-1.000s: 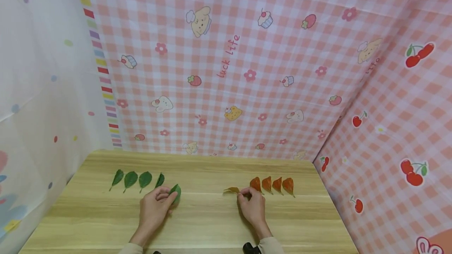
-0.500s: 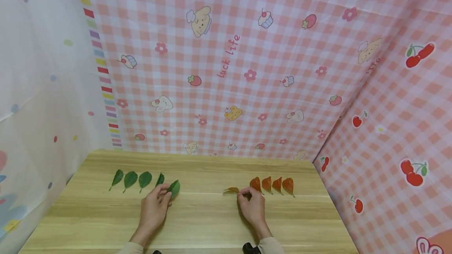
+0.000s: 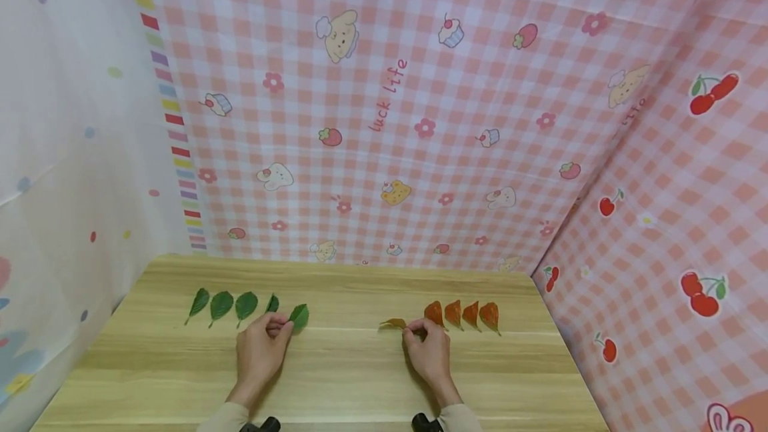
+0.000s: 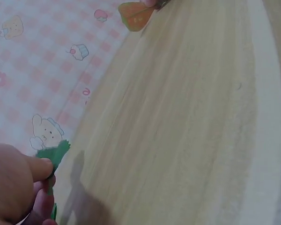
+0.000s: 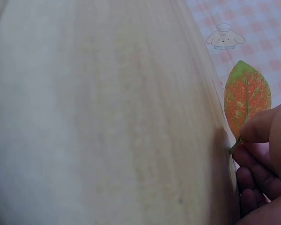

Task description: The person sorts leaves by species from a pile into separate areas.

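Note:
In the head view my left hand [image 3: 259, 352] pinches a green leaf [image 3: 299, 316] by its lower end, thumb against fingers, at the right end of a row of green leaves [image 3: 222, 305]. The nearest of these, a narrow-looking leaf [image 3: 273, 303], is partly hidden behind the hand. My right hand [image 3: 429, 355] pinches the stem of an orange leaf [image 3: 393, 323] that points left. In the right wrist view this leaf [image 5: 247, 96] shows orange with a green tip. Just beyond the right hand lies a row of orange-brown leaves [image 3: 454, 313].
Both rows lie on a wooden table [image 3: 348, 379], with bare wood between the hands. A pink checked cloth [image 3: 384, 165] hangs behind the table and another checked cloth [image 3: 660, 232] on the right. A white dotted cloth [image 3: 90, 152] hangs at the left.
The green leaf in my left hand has risen slightly and tilted to the right, while the left fingers have shifted a little. My right hand and its leaf have stayed in place.

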